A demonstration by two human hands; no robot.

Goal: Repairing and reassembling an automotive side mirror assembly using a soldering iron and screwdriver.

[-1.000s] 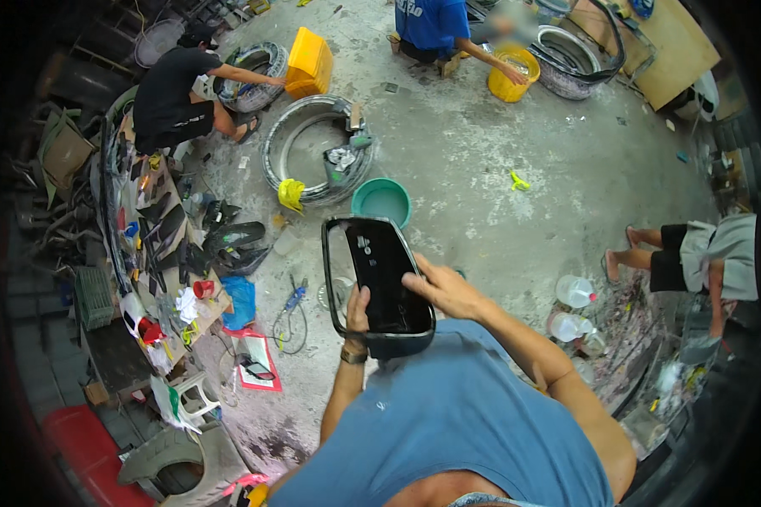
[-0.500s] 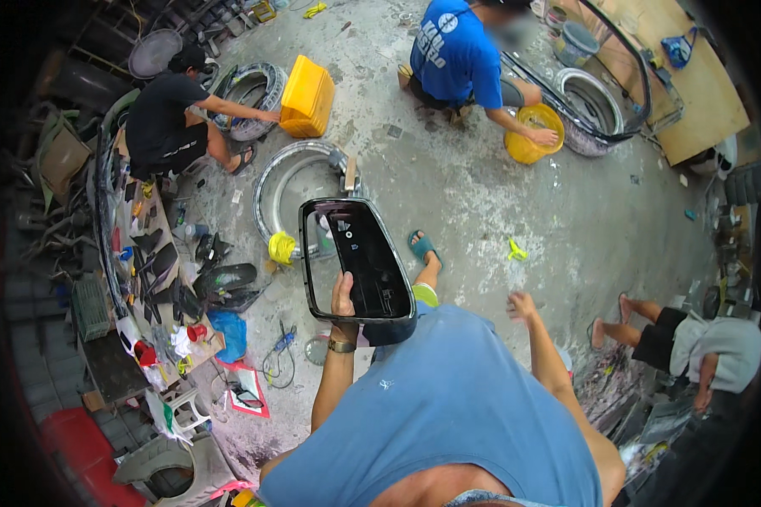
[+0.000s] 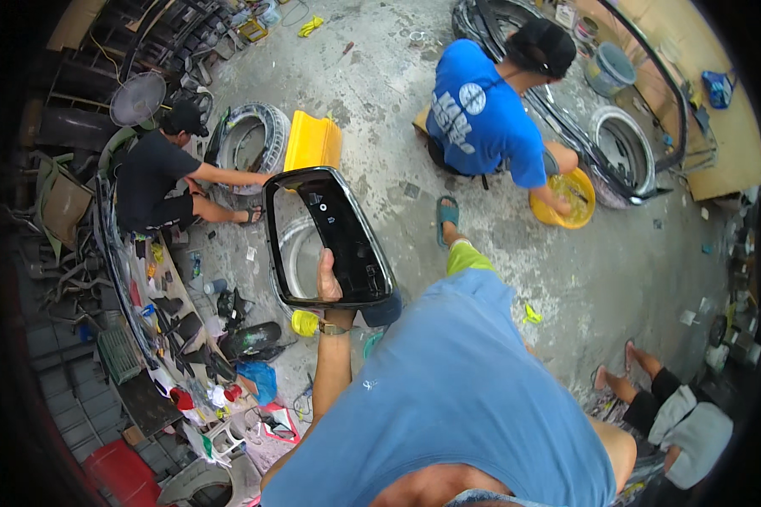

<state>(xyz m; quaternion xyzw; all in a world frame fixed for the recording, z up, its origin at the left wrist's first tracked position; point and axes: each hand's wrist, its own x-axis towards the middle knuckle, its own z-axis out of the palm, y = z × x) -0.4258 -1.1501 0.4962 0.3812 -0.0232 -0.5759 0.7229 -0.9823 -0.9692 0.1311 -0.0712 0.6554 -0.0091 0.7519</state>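
Note:
My left hand [image 3: 328, 280] grips a black, hollow mirror housing [image 3: 355, 249] by its lower end, thumb showing through the open frame. The housing is held upright over the floor, with part of a pale ring-shaped piece [image 3: 300, 245] visible through it. My right hand is not visible; that arm is mostly hidden beside my blue-shirted body. My foot in a teal sandal [image 3: 448, 220] is on the concrete floor, beyond the housing to its right.
Co-workers squat at left [image 3: 152, 182] by a yellow container [image 3: 313, 139], top right [image 3: 473, 118] by a yellow bucket [image 3: 566, 215]; another bends at lower right [image 3: 693, 427]. Parts clutter the left bench [image 3: 177, 313]. Tires [image 3: 241, 118], long curved frames and boards [image 3: 727, 152] lie around.
My right hand has left the housing and dropped out of sight. The housing moved left and up in view. My sandaled foot has come forward. The blue-shirted co-worker appears closer and lower.

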